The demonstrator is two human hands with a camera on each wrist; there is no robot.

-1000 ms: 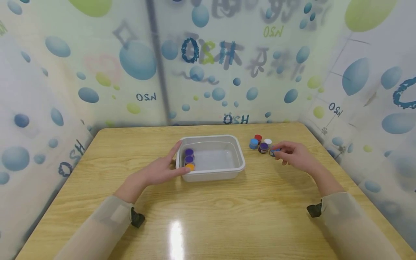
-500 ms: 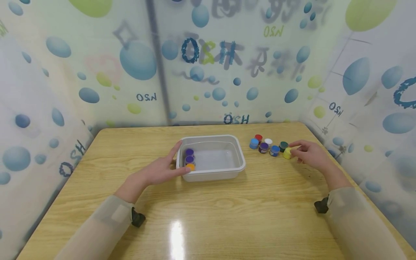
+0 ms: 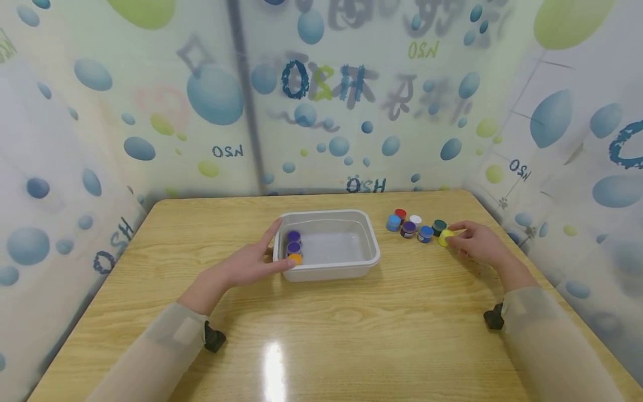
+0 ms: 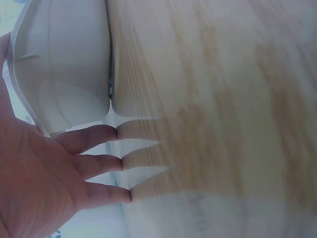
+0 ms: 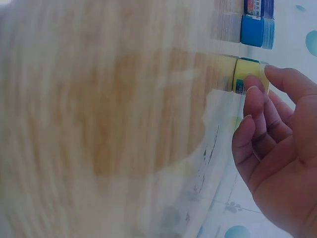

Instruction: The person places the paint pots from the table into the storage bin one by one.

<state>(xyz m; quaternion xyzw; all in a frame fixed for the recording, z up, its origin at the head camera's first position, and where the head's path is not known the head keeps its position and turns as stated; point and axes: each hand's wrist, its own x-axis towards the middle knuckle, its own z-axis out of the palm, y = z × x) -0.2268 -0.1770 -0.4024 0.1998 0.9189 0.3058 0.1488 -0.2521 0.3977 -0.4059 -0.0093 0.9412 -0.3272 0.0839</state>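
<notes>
A white plastic tub [image 3: 331, 272] stands on the table. My left hand [image 3: 245, 264] rests against its left end, thumb over the front rim; in the left wrist view its other visible fingers are straight, tips touching the table. Inside the tub's left side, two purple-lidded jars [image 3: 293, 247] and an orange-lidded jar [image 3: 296, 258] stand in a row. My right hand [image 3: 476, 243] pinches a small yellow paint jar [image 5: 246, 69] between thumb and fingertips at its lid. The jar stands upright on the table, partly covered by the fingers.
Left of the yellow jar stand a dark green jar [image 3: 439, 226], a blue jar [image 3: 425, 234], a purple jar [image 3: 408, 229], a white-lidded jar [image 3: 415, 220], a light blue jar [image 3: 393, 223] and a red jar [image 3: 400, 214]. A patterned curtain [image 3: 311, 139] rises behind the table.
My right hand has moved right, from the blue jar to the yellow jar, and its fingers have closed around the lid. The left hand has stayed at the tub.
</notes>
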